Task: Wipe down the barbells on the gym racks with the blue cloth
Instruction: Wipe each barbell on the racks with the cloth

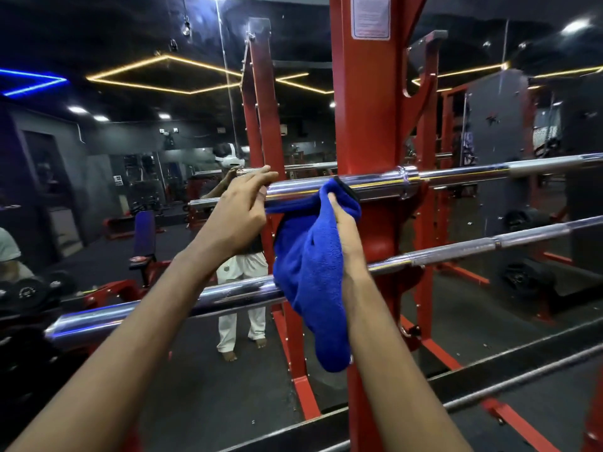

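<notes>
An upper chrome barbell (456, 173) lies across the red rack upright (368, 132), and a lower chrome barbell (137, 308) runs below it. My left hand (243, 210) is at the upper bar's sleeve, fingers stretched over its top and thumb underneath, pinching the left edge of the blue cloth (313, 262). The cloth is draped against the sleeve beside the upright and hangs down past the lower bar. My right hand (346, 233) grips the cloth from below, fingers buried in its folds just under the upper bar.
A wall mirror (130, 141) behind the rack reflects a person, a bench and weight plates. A third bar (522, 376) crosses low at the right. More red frame pieces (427, 177) stand to the right, and black plates (29, 291) sit at the left.
</notes>
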A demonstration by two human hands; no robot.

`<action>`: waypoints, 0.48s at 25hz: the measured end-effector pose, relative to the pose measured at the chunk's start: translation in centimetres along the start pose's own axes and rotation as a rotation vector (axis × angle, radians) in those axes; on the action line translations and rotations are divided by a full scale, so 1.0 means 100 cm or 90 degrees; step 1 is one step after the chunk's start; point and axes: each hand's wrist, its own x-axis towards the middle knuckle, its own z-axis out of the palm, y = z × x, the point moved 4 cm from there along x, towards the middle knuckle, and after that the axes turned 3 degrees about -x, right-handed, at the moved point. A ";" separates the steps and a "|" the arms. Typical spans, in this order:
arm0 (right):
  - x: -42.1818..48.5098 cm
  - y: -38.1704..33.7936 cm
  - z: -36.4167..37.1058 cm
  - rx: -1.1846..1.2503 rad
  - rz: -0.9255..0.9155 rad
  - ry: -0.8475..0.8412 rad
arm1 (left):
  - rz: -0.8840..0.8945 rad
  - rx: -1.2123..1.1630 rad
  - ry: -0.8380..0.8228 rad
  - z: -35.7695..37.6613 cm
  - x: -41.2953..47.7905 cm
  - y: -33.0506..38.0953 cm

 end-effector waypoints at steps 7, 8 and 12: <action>-0.002 -0.048 -0.030 -0.131 -0.399 0.169 | 0.080 0.180 0.010 0.016 0.007 0.025; 0.003 -0.062 -0.031 -0.249 -0.482 0.209 | 0.077 0.208 0.002 0.018 0.011 0.026; 0.023 -0.062 -0.020 -0.800 -0.544 0.294 | 0.088 0.314 0.025 0.018 0.020 0.029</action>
